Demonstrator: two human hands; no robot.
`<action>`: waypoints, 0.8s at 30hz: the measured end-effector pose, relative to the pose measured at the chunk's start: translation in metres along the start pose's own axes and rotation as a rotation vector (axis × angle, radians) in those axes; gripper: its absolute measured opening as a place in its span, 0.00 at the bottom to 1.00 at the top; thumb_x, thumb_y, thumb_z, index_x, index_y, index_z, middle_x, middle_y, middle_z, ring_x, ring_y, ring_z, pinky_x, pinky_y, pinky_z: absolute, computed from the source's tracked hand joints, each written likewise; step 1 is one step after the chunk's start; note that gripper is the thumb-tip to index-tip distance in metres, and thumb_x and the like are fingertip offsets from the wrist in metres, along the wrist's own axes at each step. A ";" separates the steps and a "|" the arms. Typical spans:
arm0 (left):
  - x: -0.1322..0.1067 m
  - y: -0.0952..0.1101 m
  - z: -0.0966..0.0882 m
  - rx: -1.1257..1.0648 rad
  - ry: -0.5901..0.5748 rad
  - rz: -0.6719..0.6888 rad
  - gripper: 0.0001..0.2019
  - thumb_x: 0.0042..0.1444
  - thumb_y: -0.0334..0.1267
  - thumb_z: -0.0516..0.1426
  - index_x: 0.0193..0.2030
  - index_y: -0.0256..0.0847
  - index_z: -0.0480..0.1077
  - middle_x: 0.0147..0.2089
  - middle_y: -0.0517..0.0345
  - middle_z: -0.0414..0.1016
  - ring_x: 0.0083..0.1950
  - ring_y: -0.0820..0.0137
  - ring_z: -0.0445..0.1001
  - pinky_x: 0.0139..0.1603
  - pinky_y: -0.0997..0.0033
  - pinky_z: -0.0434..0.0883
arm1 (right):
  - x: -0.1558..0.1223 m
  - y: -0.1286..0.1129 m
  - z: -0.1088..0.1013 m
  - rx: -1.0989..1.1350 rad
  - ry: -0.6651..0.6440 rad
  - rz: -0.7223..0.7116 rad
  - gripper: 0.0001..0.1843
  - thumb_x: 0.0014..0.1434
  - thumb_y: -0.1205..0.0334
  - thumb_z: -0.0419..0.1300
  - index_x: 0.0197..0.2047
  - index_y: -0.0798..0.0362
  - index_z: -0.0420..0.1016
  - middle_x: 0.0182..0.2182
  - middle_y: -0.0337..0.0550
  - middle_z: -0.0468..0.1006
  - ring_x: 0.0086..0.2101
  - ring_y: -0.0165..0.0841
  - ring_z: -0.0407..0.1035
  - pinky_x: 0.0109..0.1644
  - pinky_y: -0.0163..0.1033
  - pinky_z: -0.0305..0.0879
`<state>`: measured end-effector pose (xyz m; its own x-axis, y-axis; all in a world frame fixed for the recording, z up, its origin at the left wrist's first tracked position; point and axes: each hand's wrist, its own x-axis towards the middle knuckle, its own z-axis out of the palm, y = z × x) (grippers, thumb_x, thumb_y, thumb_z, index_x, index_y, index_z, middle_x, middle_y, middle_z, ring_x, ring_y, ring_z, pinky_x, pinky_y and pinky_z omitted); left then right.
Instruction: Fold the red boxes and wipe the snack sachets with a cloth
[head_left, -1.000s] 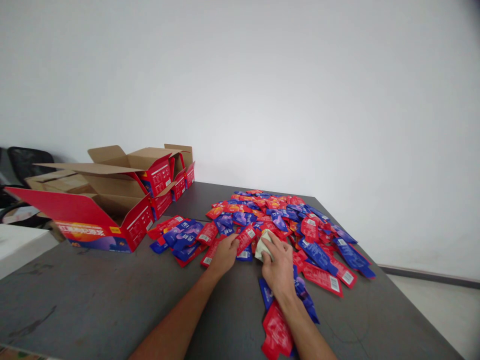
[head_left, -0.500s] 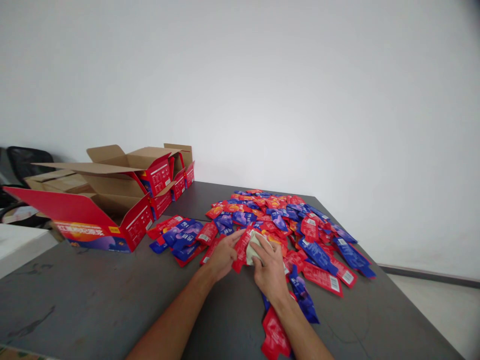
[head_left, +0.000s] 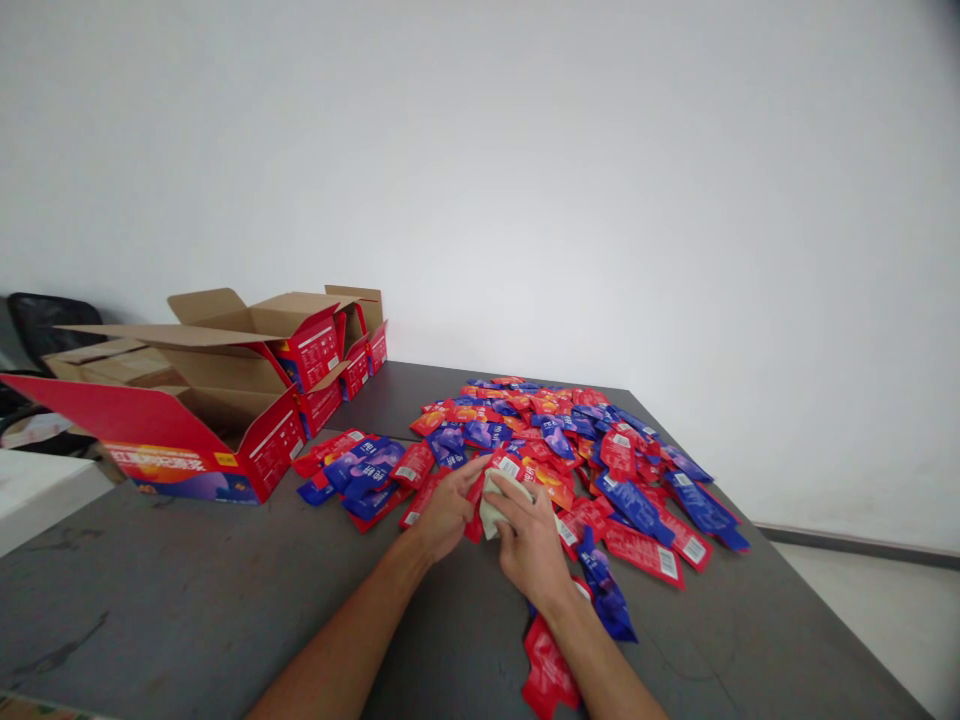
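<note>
A heap of red and blue sachets (head_left: 592, 455) covers the far right part of the dark grey table (head_left: 187, 590). My right hand (head_left: 534, 545) is closed on a crumpled pale cloth (head_left: 493, 507), pressing it against a red sachet (head_left: 484, 485). My left hand (head_left: 446, 510) pinches that same red sachet from its left side at the near edge of the heap. A smaller bunch of red and blue sachets (head_left: 360, 475) lies just left of my hands.
Several open red cardboard boxes (head_left: 217, 420) stand at the table's left, flaps up. A black chair (head_left: 45, 320) sits behind them. More sachets (head_left: 555, 660) lie under my right forearm. A white wall runs behind the table; pale floor shows at right.
Both hands shifted a little left and nearer together. The cloth in my right hand moved from right of the red sachet onto it. My left hand closed on the sachet.
</note>
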<state>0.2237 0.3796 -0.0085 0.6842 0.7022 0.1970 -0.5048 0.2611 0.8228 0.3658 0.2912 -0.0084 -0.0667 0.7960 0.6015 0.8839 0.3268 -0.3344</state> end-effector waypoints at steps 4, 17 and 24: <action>-0.001 -0.001 0.007 0.014 0.015 -0.029 0.48 0.29 0.18 0.52 0.64 0.43 0.68 0.63 0.46 0.71 0.52 0.61 0.76 0.40 0.74 0.72 | -0.002 0.011 -0.002 -0.015 0.153 0.064 0.28 0.57 0.74 0.51 0.57 0.43 0.75 0.62 0.42 0.70 0.57 0.44 0.63 0.59 0.59 0.61; 0.001 0.009 -0.003 0.004 0.050 0.046 0.51 0.28 0.19 0.51 0.67 0.44 0.61 0.65 0.47 0.68 0.55 0.59 0.74 0.43 0.71 0.73 | -0.002 -0.005 -0.002 0.029 -0.036 -0.049 0.31 0.53 0.78 0.53 0.55 0.41 0.75 0.62 0.35 0.70 0.56 0.43 0.62 0.61 0.55 0.60; -0.004 0.001 0.006 -0.028 -0.034 -0.052 0.52 0.31 0.18 0.52 0.69 0.50 0.58 0.65 0.48 0.68 0.54 0.62 0.75 0.43 0.72 0.72 | -0.005 0.025 0.000 0.036 0.164 0.162 0.24 0.59 0.72 0.54 0.56 0.46 0.75 0.62 0.43 0.70 0.54 0.44 0.64 0.59 0.55 0.62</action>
<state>0.2237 0.3730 -0.0048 0.7275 0.6641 0.1726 -0.4818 0.3153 0.8176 0.3885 0.2955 -0.0197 0.1533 0.7473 0.6466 0.8599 0.2215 -0.4600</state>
